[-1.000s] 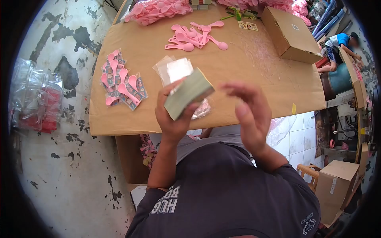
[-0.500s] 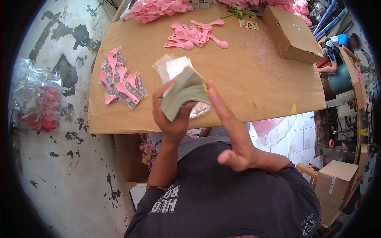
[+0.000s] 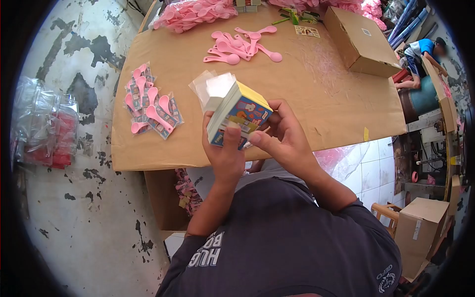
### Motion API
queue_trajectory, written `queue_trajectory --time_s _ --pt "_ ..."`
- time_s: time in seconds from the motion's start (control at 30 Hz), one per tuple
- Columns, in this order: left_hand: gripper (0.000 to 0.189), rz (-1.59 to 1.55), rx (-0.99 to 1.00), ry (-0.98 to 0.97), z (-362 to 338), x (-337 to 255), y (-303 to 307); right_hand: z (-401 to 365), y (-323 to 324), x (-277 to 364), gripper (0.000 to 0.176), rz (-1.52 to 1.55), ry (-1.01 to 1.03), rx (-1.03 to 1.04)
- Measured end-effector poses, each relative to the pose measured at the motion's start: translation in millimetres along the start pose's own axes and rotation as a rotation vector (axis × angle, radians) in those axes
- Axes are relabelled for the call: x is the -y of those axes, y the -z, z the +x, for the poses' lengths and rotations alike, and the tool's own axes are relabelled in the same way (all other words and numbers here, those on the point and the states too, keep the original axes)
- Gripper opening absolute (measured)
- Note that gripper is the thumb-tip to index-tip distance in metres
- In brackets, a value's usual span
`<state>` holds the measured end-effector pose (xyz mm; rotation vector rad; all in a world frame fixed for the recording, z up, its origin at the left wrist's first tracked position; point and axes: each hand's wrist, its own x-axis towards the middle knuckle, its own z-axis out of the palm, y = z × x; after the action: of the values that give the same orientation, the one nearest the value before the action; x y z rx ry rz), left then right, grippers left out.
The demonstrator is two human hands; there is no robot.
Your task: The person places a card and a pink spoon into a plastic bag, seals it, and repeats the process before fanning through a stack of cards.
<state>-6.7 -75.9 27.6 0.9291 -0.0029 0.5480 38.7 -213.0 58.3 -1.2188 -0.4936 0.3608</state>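
Note:
A thick stack of printed cards [image 3: 251, 110], blue-faced with a yellow side, is held tilted above the table's near edge. My left hand [image 3: 223, 156] is closed around its left and lower part, thumb across the printed face. At the right edge, my right hand [image 3: 291, 136] grips the stack between thumb and fingers; some fingertips are hidden behind it. Clear plastic bags [image 3: 202, 85] and a white sheet [image 3: 220, 84] lie just beyond the stack. To the left rests a pile of pink spoons packed with printed cards [image 3: 152, 104]. Loose pink spoons [image 3: 232, 47] lie farther back.
A bag of pink spoons [image 3: 195, 14] sits at the table's far edge. A closed cardboard box [image 3: 358, 42] stands at the back right, near green-handled tools [image 3: 295, 17]. Stacked plastic bags [image 3: 47, 121] lie at far left. Another person [image 3: 420, 54] sits at far right.
The stack has turned from its bent edges to its blue printed face. My right hand has come in from the side, and its fingers now close on the stack's right edge.

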Motion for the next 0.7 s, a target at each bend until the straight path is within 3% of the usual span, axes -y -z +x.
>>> queue_trajectory --time_s 0.13,0.2,0.43,0.63,0.7 --pt "0.065 0.058 0.013 -0.039 -9 1 -4 1 -1 -4 0.058 0.061 -0.058 0.051" --pt "0.069 0.047 0.031 -0.052 -5 0 -5 -1 -4 5 0.053 0.178 -0.168 0.042" --pt "0.076 0.047 0.046 -0.1 -2 -1 -11 -9 2 -3 0.034 0.189 -0.167 -0.004" --pt "0.08 0.134 0.03 -0.112 -2 1 -1 -12 6 -10 0.016 -0.06 -0.088 -0.054" --pt "0.078 0.054 0.03 -0.095 -2 0 0 -14 8 -1 0.014 -0.287 0.014 0.006"
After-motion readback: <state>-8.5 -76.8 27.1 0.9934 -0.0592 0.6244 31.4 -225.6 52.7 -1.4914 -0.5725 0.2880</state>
